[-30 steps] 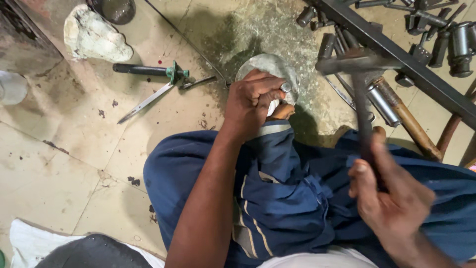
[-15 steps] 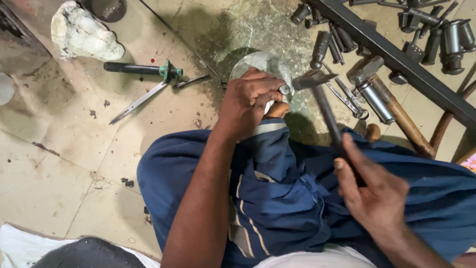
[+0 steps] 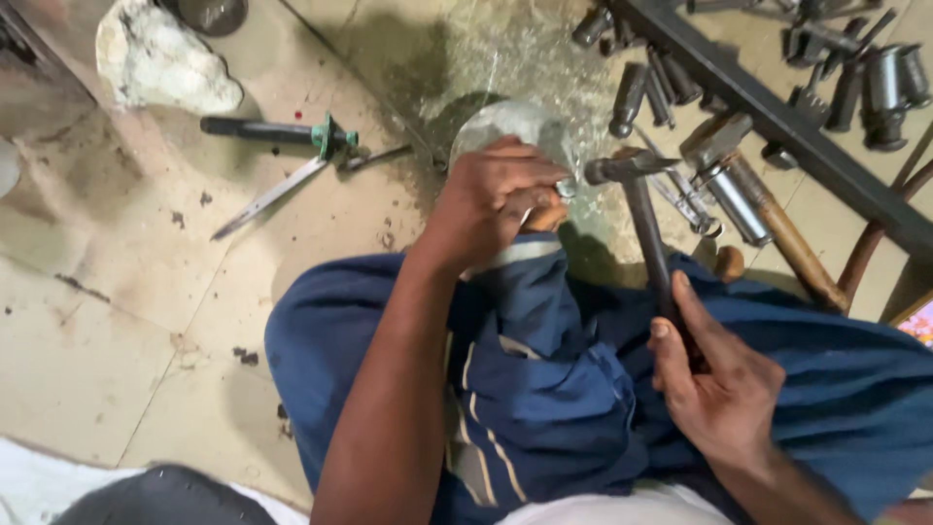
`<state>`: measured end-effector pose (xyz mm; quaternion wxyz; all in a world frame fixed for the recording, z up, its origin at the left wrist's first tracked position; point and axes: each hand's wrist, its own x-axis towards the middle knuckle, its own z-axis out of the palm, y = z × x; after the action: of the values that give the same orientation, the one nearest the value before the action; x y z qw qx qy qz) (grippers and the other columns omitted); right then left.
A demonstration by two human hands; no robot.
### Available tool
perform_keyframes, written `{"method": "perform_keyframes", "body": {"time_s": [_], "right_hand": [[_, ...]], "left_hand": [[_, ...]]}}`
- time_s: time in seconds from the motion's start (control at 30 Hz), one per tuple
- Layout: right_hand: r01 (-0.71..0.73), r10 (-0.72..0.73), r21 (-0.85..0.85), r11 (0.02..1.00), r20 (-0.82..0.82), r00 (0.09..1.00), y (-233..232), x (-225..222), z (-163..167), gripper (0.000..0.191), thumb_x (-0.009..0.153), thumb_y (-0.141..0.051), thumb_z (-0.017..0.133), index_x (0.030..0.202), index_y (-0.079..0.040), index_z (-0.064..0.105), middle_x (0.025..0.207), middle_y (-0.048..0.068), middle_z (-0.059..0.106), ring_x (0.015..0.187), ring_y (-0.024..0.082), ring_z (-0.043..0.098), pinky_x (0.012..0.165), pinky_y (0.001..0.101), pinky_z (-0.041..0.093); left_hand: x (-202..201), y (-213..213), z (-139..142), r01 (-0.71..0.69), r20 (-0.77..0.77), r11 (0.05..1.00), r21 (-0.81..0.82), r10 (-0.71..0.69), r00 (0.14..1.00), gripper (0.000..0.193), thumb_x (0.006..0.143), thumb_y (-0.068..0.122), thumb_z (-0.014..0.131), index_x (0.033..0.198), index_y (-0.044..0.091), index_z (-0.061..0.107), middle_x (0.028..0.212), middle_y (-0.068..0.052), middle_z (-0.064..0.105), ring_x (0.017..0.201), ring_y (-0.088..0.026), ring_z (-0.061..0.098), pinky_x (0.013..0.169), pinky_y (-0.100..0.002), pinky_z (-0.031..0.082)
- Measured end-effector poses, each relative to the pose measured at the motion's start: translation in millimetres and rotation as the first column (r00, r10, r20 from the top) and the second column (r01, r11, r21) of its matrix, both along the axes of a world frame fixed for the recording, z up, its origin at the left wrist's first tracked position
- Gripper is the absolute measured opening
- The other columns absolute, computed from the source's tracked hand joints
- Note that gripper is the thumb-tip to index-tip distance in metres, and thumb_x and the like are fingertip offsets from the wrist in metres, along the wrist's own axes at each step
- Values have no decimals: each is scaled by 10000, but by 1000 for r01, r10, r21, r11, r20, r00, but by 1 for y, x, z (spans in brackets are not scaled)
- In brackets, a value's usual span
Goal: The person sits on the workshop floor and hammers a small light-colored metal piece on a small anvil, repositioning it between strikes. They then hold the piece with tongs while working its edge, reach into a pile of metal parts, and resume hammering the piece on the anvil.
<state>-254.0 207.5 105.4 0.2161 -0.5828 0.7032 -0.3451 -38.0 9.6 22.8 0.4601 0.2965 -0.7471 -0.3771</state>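
Note:
My left hand (image 3: 496,199) is closed around a rounded grey metal piece (image 3: 505,122) and presses it down by my knee, which is clad in blue trousers (image 3: 544,389). A small shiny part shows at its fingertips. My right hand (image 3: 724,379) grips the dark handle of a hammer (image 3: 646,243). The hammer's head sits right beside the fingertips of my left hand, at the edge of the metal piece. Most of the metal piece is hidden under my left hand.
A white stone lump (image 3: 160,63) lies at the upper left. A black-handled tool with a green collar (image 3: 282,131) and a flat metal blade (image 3: 272,194) rest on the tiled floor. A dark metal bar (image 3: 777,117), several steel punches (image 3: 641,87) and a wooden-handled hammer (image 3: 768,214) lie at the upper right.
The hammer has swung down and to the left, from raised beside the steel punches to right at my left hand's fingertips. My left hand has kept its hold.

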Motion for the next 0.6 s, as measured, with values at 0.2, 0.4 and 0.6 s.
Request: {"method": "perform_keyframes", "body": {"time_s": [0.2,0.4,0.6], "right_hand": [[12,-9,-53,999,70,997,-7,2,15,429,1045,0,652,1463,59,574,898,127,719,607,80,639,545,198,516],[-63,64,-143,988,6,998,-15,1,35,419,1053,9,644,1455,73,548,932,169,720,685,116,682,564,216,561],[-111,103,-195,974,-49,993,-37,3,49,386,1082,-20,624,1455,40,545,927,173,722,651,101,687,542,217,575]], "left_hand": [[-1,3,-7,-128,-288,926,355,239,927,158,936,-19,756,1088,7,721,1006,-139,741,917,-239,719,843,-318,575],[-4,5,-5,-186,-75,951,247,210,975,170,906,47,789,1054,-11,731,929,-111,745,834,-196,736,765,-286,567],[-6,5,-2,-223,-112,950,219,252,961,169,880,30,790,1035,-3,732,926,-109,744,824,-213,744,750,-299,578]]}}
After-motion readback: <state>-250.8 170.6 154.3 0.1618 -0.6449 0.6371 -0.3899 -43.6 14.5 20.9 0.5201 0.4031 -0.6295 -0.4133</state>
